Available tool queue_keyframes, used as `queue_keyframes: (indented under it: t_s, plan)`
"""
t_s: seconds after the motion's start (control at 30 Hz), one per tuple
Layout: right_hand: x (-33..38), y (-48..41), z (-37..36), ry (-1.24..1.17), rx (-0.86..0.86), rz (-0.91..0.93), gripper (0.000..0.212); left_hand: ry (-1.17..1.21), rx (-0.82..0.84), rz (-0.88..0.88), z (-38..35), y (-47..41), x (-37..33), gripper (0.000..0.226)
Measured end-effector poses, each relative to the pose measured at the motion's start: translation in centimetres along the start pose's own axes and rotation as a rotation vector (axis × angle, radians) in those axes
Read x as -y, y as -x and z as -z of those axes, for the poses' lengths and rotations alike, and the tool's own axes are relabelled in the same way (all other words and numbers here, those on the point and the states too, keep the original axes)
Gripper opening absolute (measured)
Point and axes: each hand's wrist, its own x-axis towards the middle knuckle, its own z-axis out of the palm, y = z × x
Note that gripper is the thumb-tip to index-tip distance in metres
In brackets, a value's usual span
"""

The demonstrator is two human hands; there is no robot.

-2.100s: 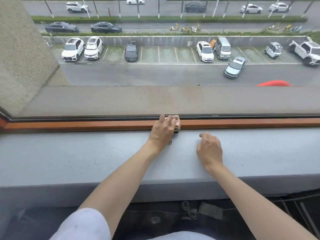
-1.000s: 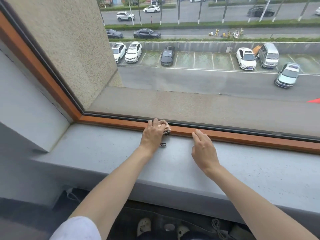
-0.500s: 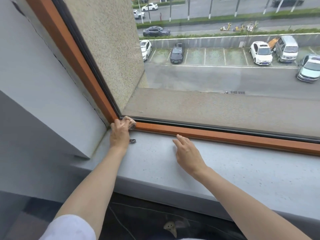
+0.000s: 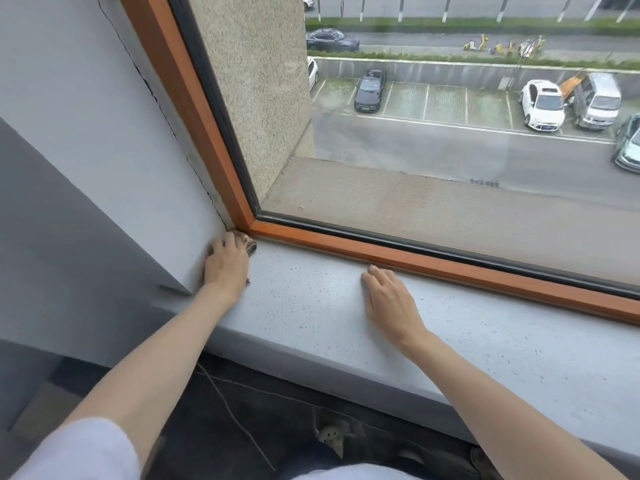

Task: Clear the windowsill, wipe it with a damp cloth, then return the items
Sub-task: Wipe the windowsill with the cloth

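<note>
The left hand (image 4: 227, 266) has its fingers (image 4: 225, 242) curled over a small patterned cloth (image 4: 251, 247), mostly hidden beneath them, and presses it into the windowsill (image 4: 311, 306) corner. The grey side wall (image 4: 104, 150) and the orange window frame (image 4: 450, 268) meet just beyond them. Well to their right, the right hand (image 4: 389, 299) lies on the windowsill with its fingers loosely straight and holding nothing.

Windowsill (image 4: 311, 306): grey stone-like ledge, dark-speckled, lying level below the window frame (image 4: 433, 259). Cloth (image 4: 251, 248): small, dark-patterned, bunched, mostly hidden under your left hand (image 4: 227, 263), which holds it on the sill's far left corner, touching the frame.
</note>
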Motion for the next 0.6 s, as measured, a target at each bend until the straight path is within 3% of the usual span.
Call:
queue_keyframes:
  t_s: [0.07, 0.2, 0.27, 0.33, 0.4, 0.53, 0.6]
  plan:
    - [-0.1, 0.1, 0.1, 0.005, 0.015, 0.009, 0.017, 0.063, -0.048, 0.044, 0.6, 0.7, -2.7, 0.048]
    - [-0.3, 0.5, 0.5, 0.004, 0.034, 0.049, 0.015, 0.046, -0.019, -0.241, -0.1, 4.4, -1.8, 0.056]
    - [-0.2, 0.6, 1.1, 0.007, 0.082, 0.074, 0.021, 0.024, -0.034, -0.142, -0.4, 4.3, 1.2, 0.061]
    - [0.1, 0.7, 1.8, 0.011, 0.180, 0.072, 0.039, 0.033, -0.047, 0.030, -0.2, 3.8, 2.2, 0.061]
    - [0.4, 0.8, 2.2, 0.054, 0.265, 0.064, 0.063, 0.086, -0.041, 0.059, 0.6, 4.4, 0.8, 0.056]
    - [0.8, 1.2, 2.2, 0.097, 0.348, 0.062, 0.094, 0.158, 0.047, -0.286, 0.0, 10.3, 0.3, 0.067]
    - [0.9, 1.1, 2.0, 0.082, 0.349, 0.050, 0.097, 0.232, 0.036, -0.251, -0.7, 11.6, 3.5, 0.076]
